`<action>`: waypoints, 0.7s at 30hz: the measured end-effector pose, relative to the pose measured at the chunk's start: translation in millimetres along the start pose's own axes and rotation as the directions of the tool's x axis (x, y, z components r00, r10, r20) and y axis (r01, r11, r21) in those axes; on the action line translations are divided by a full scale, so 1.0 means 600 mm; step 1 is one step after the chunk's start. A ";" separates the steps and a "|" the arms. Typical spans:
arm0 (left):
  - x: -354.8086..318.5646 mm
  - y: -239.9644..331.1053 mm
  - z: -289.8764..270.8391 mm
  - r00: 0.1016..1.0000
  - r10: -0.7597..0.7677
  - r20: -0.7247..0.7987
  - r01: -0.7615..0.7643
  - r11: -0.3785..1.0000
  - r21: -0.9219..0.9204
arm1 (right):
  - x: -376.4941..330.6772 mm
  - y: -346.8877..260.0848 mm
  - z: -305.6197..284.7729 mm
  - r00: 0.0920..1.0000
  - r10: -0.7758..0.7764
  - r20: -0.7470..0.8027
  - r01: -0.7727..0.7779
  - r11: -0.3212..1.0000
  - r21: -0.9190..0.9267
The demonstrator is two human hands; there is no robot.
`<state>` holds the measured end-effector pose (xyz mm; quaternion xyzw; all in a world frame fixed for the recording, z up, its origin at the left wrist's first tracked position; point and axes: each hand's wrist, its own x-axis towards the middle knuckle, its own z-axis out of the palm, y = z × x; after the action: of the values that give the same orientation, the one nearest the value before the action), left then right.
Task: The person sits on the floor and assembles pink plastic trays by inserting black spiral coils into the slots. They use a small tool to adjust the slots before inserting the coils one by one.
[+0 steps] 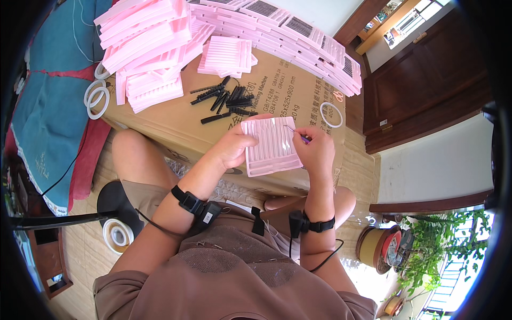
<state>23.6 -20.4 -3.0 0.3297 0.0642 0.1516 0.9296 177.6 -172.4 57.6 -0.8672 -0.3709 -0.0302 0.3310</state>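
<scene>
A pink tray (272,149) with long parallel grooves and a shiny clear surface is held up over the near edge of the cardboard box. My left hand (233,148) grips its left side, thumb on top and fingers behind. Closed in a pinch, my right hand (317,151) holds a thin pointed tool (304,140), partly purple, that looks like tweezers. Its metal tip is at the tray's upper right corner; I cannot tell whether it touches. Just beyond the tray, a loose pile of short black strips (238,98) lies on the cardboard box (176,128).
Pink grooved trays (146,40) are heaped at the far left, with a smaller stack (226,54) beside them. Trays with dark rows (301,26) line the far edge. White rings (332,114) lie at both sides, and scissors (338,96) at the right.
</scene>
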 end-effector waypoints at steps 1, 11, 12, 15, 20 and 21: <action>0.001 0.000 -0.001 1.000 -0.010 -0.004 0.010 1.000 -0.004 | -0.003 0.001 -0.004 1.000 0.005 0.013 -0.005 1.000 -0.013; 0.003 -0.001 -0.001 1.000 -0.019 0.009 0.019 1.000 -0.006 | 0.013 0.023 -0.028 0.997 0.033 -0.063 -0.030 0.999 0.044; 0.002 0.000 -0.001 1.000 -0.012 0.017 0.013 1.000 -0.003 | 0.016 0.024 -0.022 0.998 0.002 -0.065 0.000 1.000 0.027; 0.002 0.001 -0.001 1.000 -0.018 0.017 0.018 1.000 0.002 | 0.022 0.025 -0.006 0.992 0.111 0.056 -0.112 0.994 0.010; 0.002 0.000 -0.001 1.000 -0.023 0.020 0.023 1.000 0.001 | 0.022 0.029 0.004 0.983 0.128 0.130 -0.131 0.991 0.016; 0.002 -0.001 -0.001 0.999 -0.019 0.026 0.019 1.000 -0.002 | 0.020 0.029 0.003 0.984 0.121 0.129 -0.123 0.992 0.013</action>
<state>24.6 -20.0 -3.6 0.3299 0.0550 0.1383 0.9322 197.8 -172.4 50.1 -0.8849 -0.3379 0.0499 0.3166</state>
